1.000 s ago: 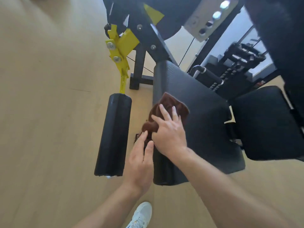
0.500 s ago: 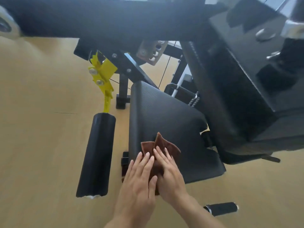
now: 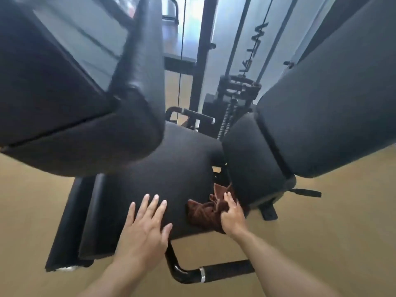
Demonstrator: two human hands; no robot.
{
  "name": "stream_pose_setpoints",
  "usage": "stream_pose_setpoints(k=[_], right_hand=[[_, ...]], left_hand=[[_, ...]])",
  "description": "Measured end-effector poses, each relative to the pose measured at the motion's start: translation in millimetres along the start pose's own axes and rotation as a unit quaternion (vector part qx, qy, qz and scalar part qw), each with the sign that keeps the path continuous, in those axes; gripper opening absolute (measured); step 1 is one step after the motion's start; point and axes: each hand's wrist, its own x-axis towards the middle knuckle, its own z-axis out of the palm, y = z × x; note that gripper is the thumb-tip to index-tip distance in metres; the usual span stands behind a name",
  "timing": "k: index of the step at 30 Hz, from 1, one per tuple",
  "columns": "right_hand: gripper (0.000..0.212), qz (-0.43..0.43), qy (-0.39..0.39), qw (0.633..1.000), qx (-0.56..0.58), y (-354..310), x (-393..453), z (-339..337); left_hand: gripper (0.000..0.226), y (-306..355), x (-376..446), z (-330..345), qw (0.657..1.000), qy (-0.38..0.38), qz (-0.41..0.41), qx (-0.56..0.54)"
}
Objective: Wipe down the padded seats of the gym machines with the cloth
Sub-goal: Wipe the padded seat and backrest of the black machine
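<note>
Brown cloth (image 3: 204,213) bunched on the black seat (image 3: 171,179), right hand (image 3: 232,215) gripping it (fingers curled); left hand (image 3: 145,226) flat, fingers straight, on the seat

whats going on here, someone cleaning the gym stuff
Yes. A person is leaning over a black padded seat of a gym machine. The right hand grips a bunched brown cloth at the seat's near right corner, beside the lower back pad. The left hand lies open and flat, fingers spread, on the front of the same seat. A black side handle sticks out below the seat, over the tan floor.
</note>
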Motion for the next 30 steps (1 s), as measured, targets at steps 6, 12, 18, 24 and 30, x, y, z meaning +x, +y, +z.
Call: stream_pose_setpoints(k=[6,12,18,24,30], right_hand=[[0.068,0.016,0.063,0.998,0.008,25.7,14.9,12.0],[0.067,0.038,0.106,0.993,0.039,7.4,8.9,22.5],[0.068,-0.128,0.042,0.991,0.021,-77.0,-11.2,51.4],[0.076,-0.387,-0.122,0.908,-0.103,-162.0,16.4,74.3],[0.055,-0.477,-0.106,0.858,-0.157,-167.0,87.7,71.5]], left_hand=[[0.075,-25.5,-4.1,19.9,0.992,0.038,-0.063,0.105],[0.076,-18.5,0.5,18.8,0.989,0.023,-0.068,0.127],[0.071,-16.6,2.7,18.2,0.993,0.033,-0.042,0.102],[0.068,-20.4,7.6,23.3,0.994,0.050,-0.050,0.087],[0.068,3.3,41.8,32.9,0.992,0.052,-0.089,0.072]])
